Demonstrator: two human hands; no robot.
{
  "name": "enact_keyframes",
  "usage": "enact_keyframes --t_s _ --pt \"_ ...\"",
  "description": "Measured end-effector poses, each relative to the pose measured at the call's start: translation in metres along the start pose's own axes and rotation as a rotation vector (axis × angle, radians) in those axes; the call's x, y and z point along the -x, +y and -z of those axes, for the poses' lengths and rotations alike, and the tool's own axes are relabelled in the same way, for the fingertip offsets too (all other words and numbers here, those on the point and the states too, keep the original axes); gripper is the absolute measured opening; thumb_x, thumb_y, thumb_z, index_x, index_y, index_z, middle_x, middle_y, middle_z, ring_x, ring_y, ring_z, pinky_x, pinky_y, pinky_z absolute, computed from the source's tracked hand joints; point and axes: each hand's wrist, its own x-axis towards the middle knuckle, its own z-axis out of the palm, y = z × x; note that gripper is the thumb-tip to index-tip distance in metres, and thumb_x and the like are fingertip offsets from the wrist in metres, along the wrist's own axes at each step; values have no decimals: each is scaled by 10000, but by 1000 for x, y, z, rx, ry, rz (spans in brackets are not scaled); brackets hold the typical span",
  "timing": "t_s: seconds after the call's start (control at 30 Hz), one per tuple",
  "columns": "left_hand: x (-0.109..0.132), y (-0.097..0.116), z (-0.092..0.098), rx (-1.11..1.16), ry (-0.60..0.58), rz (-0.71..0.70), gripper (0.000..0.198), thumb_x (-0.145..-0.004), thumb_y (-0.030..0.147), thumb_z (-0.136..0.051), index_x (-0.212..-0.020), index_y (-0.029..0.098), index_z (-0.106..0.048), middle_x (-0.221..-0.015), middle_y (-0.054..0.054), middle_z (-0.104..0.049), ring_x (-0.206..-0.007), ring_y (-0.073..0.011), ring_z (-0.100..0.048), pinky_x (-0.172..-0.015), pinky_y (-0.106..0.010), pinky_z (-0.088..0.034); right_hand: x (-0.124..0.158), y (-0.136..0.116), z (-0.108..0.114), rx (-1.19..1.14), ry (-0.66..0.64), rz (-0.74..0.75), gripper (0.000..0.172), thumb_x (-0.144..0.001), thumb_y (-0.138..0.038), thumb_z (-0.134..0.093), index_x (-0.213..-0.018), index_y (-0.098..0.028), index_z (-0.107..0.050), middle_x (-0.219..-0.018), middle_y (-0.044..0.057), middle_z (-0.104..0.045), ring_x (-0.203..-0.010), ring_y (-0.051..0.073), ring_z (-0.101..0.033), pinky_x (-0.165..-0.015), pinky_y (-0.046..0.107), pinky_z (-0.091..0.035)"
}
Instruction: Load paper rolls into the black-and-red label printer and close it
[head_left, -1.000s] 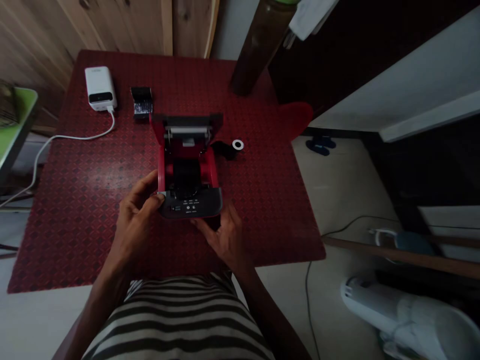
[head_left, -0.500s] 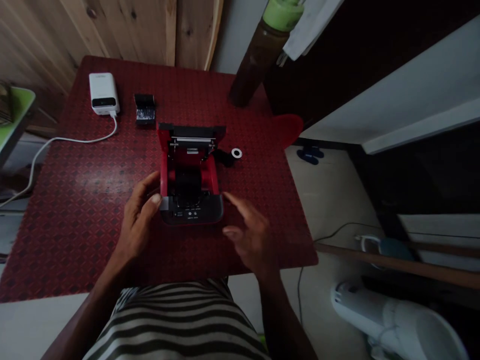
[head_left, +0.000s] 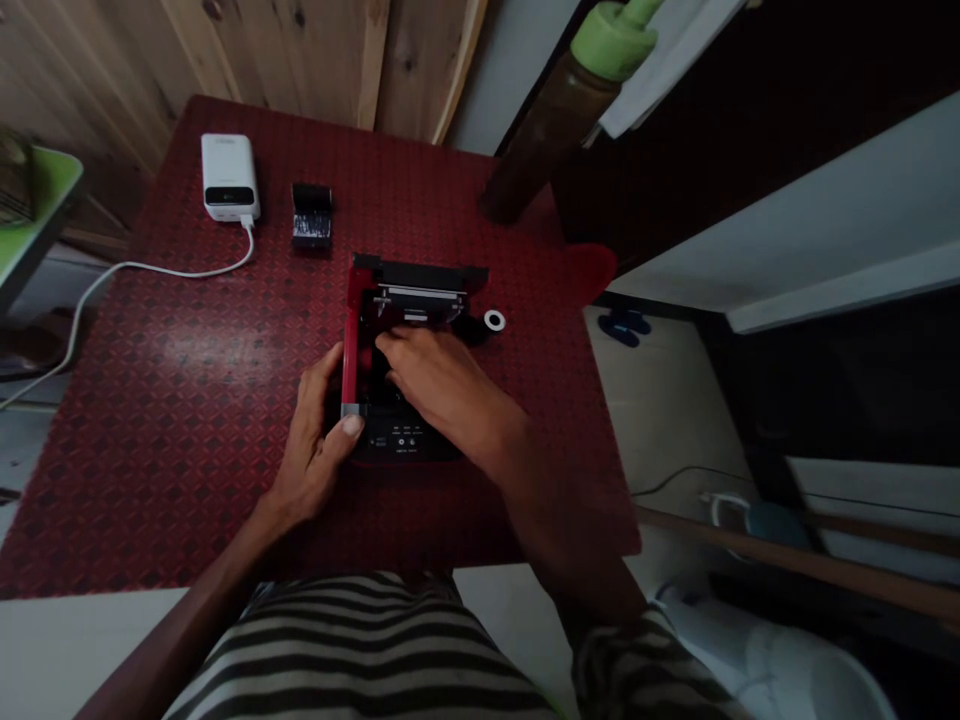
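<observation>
A red and black printer [head_left: 405,438] stands on the table with its lid [head_left: 427,274] raised at the back. My left hand [head_left: 311,440] grips its left side, the thumb on the front corner and the fingers along the outer wall. Over the open compartment is my right hand [head_left: 450,395], its fingers bent down inside. It covers most of the compartment, so what the fingertips hold is hidden. Behind the printer to the left lies a black ribbon piece [head_left: 311,217] with a shiny patch. A white ring-shaped piece [head_left: 494,321] lies to the right, beside something dark.
The table [head_left: 187,440] has a red patterned cover. A white power bank [head_left: 229,177] sits at the back left, its white cable [head_left: 161,272] running off the left edge. At the back right stands a tall bottle [head_left: 551,120] with a green cap. A red rounded seat [head_left: 592,270] is beyond the right edge.
My right hand has moved from the printer's right front corner up and left into the open compartment. My left hand stays on the left side. The whole view has shifted slightly.
</observation>
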Motion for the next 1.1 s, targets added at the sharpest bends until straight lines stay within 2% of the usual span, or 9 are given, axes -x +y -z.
enact_keyframes --t_s 0.23,0.3,0.4,0.47,0.53,0.63,0.8,0.97,1.1 --pt "-3 2 -1 9 5 5 721 -1221 619 -580 -1884 373 -438 -1857 -136 -537 -1709 -412 -540 -1425 -690 -436 19 -9 7 48 118 7 356 -1135 24 -576 -1338 -137 -821 -1322 178 -865 -1251 331 -825 -1105 474 -651" --pt "-4 6 0 6 1 14 723 -1215 636 -577 -1872 360 -456 -1840 -139 -553 -1706 -409 -542 -1422 -678 -444 37 -9 7 5 260 42 284 -1138 -27 -620 -1259 -162 -838 -1226 156 -878 -1173 328 -830 -1061 482 -676" --pt "-6 11 1 7 -3 70 739 -1196 670 -584 -1852 340 -495 -1809 -147 -586 -1695 -415 -556 -1402 -660 -476 73 6 3 -167 616 56 219 -1116 -111 -722 -1261 -224 -841 -1227 110 -901 -1143 310 -845 -1051 491 -701" --pt "-6 12 0 17 13 93 762 -1177 701 -597 -1842 338 -515 -1804 -147 -596 -1683 -423 -571 -1385 -659 -496 98 26 -8 -352 815 -29 251 -1070 -161 -814 -1290 -280 -839 -1255 60 -916 -1149 285 -859 -1064 491 -707" --pt "-7 12 0 19 40 88 776 -1163 719 -608 -1832 335 -533 -1803 -143 -606 -1669 -427 -585 -1377 -657 -501 116 48 -28 -582 904 -172 271 -1024 -228 -873 -1278 -315 -839 -1240 28 -926 -1142 272 -873 -1070 504 -710" --pt "-9 14 -1 -3 67 81 772 -1155 731 -614 -1802 311 -579 -1776 -139 -645 -1632 -425 -619 -1358 -635 -521 127 73 -73 -909 897 -336 281 -976 -316 -885 -1249 -309 -815 -1268 45 -936 -1195 280 -888 -1094 524 -711" --pt "-10 15 -3 -11 91 79 768 -1139 766 -606 -1766 323 -622 -1798 -107 -646 -1651 -420 -614 -1391 -605 -504 114 75 -133 -1054 758 -384 316 -941 -346 -845 -1248 -284 -807 -1269 89 -943 -1196 291 -903 -1085 499 -712" --pt "-9 10 -3 4 101 85 791 -1131 792 -598 -1777 337 -613 -1789 -96 -658 -1654 -415 -615 -1413 -607 -474 109 67 -136 -1023 670 -319 370 -929 -253 -792 -1294 -285 -845 -1329 79 -934 -1242 285 -893 -1166 509 -688" --pt "-9 11 -1 -15 94 122 822 -1107 815 -610 -1777 339 -616 -1779 -93 -669 -1640 -429 -627 -1408 -622 -476 134 83 -120 -975 521 -321 648 -930 -226 -816 -1568 -329 -773 -1578 95 -850 -1292 287 -883 -1172 542 -705"
